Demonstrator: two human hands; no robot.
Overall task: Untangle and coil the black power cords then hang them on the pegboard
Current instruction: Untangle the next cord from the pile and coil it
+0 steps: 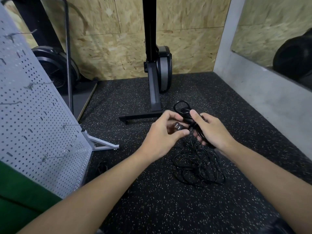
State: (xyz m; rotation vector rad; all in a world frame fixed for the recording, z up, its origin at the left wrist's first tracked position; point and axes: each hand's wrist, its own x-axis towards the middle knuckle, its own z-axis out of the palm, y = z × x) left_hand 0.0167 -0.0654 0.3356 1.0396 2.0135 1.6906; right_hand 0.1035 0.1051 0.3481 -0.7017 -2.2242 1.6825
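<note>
The left hand pinches the plug, the right hand grips the coil, and a quick pull could tighten the tangled cords lying at 6 o'clock below them.

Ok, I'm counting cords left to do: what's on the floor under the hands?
A black cord tangle on the floor, strands rising to the right hand, whose forearm covers part; cord count unclear.
</note>
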